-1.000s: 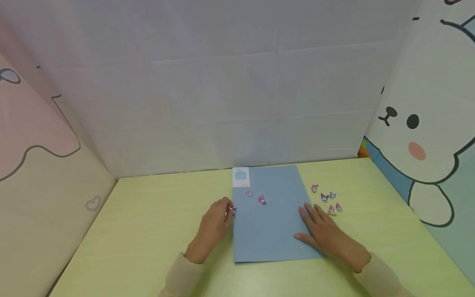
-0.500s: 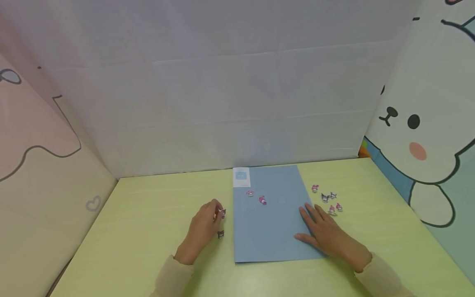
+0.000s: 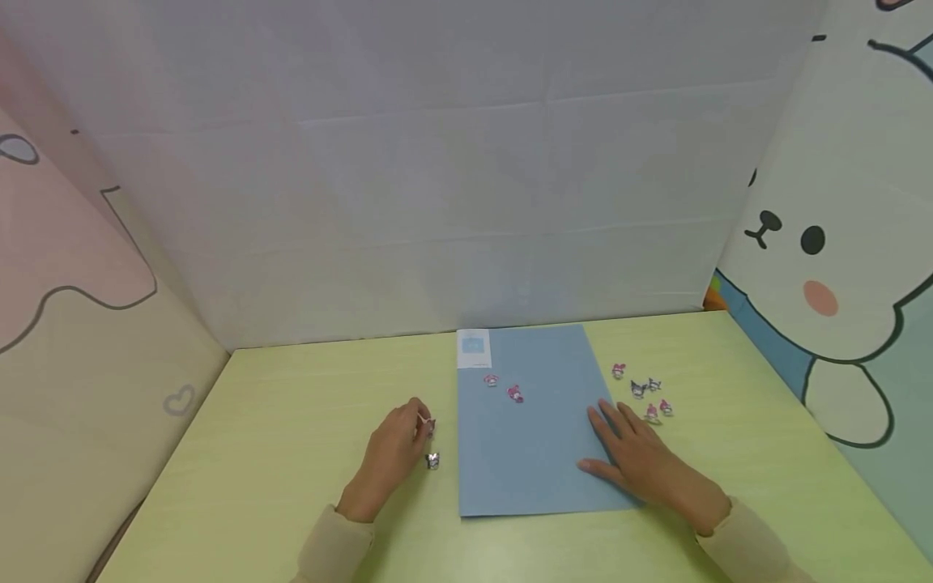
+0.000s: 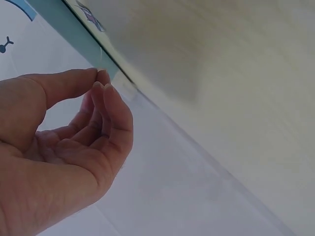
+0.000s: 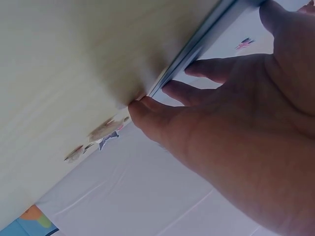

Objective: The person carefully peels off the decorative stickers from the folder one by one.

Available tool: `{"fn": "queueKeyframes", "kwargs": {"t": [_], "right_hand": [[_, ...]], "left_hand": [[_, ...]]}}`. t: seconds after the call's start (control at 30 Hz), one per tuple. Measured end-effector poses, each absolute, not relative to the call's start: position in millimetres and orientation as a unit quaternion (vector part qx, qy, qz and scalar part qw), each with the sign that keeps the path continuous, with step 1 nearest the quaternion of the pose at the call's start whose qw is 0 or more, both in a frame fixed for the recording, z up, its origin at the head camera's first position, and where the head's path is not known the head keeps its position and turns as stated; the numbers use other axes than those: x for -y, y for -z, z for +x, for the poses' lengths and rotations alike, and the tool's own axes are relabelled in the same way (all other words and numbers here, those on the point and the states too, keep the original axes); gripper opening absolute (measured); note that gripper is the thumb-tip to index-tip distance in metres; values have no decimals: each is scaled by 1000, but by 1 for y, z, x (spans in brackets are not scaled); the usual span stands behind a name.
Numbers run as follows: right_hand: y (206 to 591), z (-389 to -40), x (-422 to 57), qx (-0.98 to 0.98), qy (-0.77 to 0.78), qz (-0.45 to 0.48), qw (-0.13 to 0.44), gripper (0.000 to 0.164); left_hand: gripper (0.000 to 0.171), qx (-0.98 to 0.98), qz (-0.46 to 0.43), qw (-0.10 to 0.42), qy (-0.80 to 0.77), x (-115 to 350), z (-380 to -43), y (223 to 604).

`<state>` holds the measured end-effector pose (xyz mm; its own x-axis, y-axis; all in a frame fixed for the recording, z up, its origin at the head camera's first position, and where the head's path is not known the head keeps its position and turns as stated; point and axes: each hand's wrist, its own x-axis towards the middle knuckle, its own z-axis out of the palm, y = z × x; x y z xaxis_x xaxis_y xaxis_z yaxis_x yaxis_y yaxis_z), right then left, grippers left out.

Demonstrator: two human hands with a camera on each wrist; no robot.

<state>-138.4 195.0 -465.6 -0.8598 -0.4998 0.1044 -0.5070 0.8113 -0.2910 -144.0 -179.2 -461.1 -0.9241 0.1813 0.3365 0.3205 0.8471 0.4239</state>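
Note:
My left hand [image 3: 394, 445] is over the table left of the blue folder [image 3: 539, 453], pinching a small cartoon sticker [image 3: 431, 426] between thumb and fingertips. Seen from the left wrist, the left hand [image 4: 74, 132] has its thumb tip meeting the fingertips, with a thin pale edge above them. Just below the held one, a second cartoon sticker [image 3: 433, 461] lies near the folder's left edge. With fingers spread, my right hand [image 3: 634, 453] rests on the folder's right edge. Two pink stickers, one higher [image 3: 492, 380] and one lower [image 3: 515, 393], are on the folder's upper part.
Several more cartoon stickers [image 3: 638, 389] lie on the yellow table [image 3: 306, 405] right of the folder, close to the right fingertips. A white label [image 3: 474, 348] marks the folder's top left corner. White sheeting [image 3: 437, 202] stands along the table's back edge.
My left hand has moved left off the folder's edge with the pinched sticker, then slightly down. The sticker below it has come into view. My right hand stays in place.

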Motion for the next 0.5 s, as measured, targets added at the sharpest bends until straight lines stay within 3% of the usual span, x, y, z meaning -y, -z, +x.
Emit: {"fn": "queueKeyframes", "kwargs": {"t": [0.5], "right_hand": [[460,-140,-199,946,-176,272,-15,77]], "left_hand": [[16,959,-115,100,240,183,-143,463]]}}
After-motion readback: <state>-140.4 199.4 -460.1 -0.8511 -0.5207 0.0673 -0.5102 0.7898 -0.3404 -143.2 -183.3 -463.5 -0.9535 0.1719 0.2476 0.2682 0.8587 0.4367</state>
